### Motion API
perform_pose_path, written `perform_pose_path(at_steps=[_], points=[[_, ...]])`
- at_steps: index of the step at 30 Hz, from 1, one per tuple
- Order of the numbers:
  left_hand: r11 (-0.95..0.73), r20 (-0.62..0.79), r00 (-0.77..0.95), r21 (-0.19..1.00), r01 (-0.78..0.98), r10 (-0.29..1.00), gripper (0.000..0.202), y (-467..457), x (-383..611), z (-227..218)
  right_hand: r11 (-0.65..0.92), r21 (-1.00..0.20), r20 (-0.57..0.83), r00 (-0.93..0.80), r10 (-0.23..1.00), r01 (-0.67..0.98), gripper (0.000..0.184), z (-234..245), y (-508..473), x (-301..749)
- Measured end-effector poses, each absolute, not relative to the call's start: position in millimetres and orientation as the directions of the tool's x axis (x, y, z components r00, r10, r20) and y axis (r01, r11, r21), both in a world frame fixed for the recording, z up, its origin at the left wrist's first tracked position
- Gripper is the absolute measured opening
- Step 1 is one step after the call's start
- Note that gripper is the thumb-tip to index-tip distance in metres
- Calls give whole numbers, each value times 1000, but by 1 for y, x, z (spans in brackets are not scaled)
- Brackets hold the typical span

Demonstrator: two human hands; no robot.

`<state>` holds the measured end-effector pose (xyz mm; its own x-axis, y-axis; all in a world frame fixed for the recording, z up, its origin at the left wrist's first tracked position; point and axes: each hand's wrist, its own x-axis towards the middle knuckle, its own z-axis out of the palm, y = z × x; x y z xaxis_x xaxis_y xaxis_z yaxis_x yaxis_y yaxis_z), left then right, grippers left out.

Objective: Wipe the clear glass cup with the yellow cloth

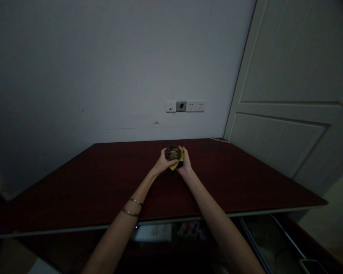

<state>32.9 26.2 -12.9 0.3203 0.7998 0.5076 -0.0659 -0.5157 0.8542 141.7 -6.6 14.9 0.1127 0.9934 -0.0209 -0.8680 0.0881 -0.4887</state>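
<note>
My left hand (162,163) is wrapped round a shiny, round, see-through brown object (173,152) that looks like glass; its exact kind cannot be made out. Against its right and lower side lies a yellow cloth (182,153) with a black patch. My right hand (186,164) grips this cloth and presses it to the round object. Both hands are close together above the middle of the dark red tabletop (108,182). The right fingers are partly hidden behind the cloth and the object.
Beyond the tabletop is a pale wall with sockets (195,106) and a grey switch plate (181,106). A white panelled door (288,87) stands at the right. Under the front edge, a white box (154,232) and other items lie in shadow.
</note>
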Motion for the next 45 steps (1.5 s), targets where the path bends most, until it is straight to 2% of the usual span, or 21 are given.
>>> perform_pose_path(at_steps=[4, 7, 11, 14, 19, 26, 30, 33, 38, 42, 45], points=[[-571, 568, 279, 817, -79, 774, 77, 23, 36, -11, 202, -549, 52, 208, 977, -811, 21, 18, -5, 142], [-615, 602, 235, 788, -21, 763, 74, 22, 35, -9, 245, -633, 64, 266, 962, -734, 18, 15, 2, 147], [-666, 622, 291, 743, 75, 727, 80, 20, 29, -5, 377, -799, 191, 398, 898, -468, 18, 15, 15, 162], [-670, 581, 414, 735, 101, 700, 81, 14, 27, -1, 365, -882, 285, 280, 917, -298, 18, 20, 19, 178], [-711, 551, 531, 686, 151, 644, 79, 9, 27, -3, 273, -941, 271, 35, 962, -202, 18, 26, 21, 192], [-764, 642, 414, 554, 331, 645, 87, 20, 28, -14, 252, -928, 242, 72, 968, -274, 25, 20, 26, 171], [-703, 637, 313, 565, 432, 704, 90, 28, 28, -18, 264, -901, 228, 142, 963, -344, 28, 16, 28, 160], [-672, 644, 237, 597, 438, 727, 87, 32, 28, -20, 270, -869, 188, 228, 955, -414, 28, 11, 27, 152], [-566, 559, 135, 742, 359, 818, 80, 33, 25, -20, 365, -821, 232, 328, 916, -438, 33, -1, 23, 137], [-580, 530, 258, 794, 182, 807, 84, 31, 27, -17, 399, -836, 244, 397, 885, -377, 28, -5, 27, 140], [-528, 484, 387, 849, 8, 785, 75, 30, 29, -13, 362, -852, 194, 413, 890, -379, 23, -3, 33, 153]])
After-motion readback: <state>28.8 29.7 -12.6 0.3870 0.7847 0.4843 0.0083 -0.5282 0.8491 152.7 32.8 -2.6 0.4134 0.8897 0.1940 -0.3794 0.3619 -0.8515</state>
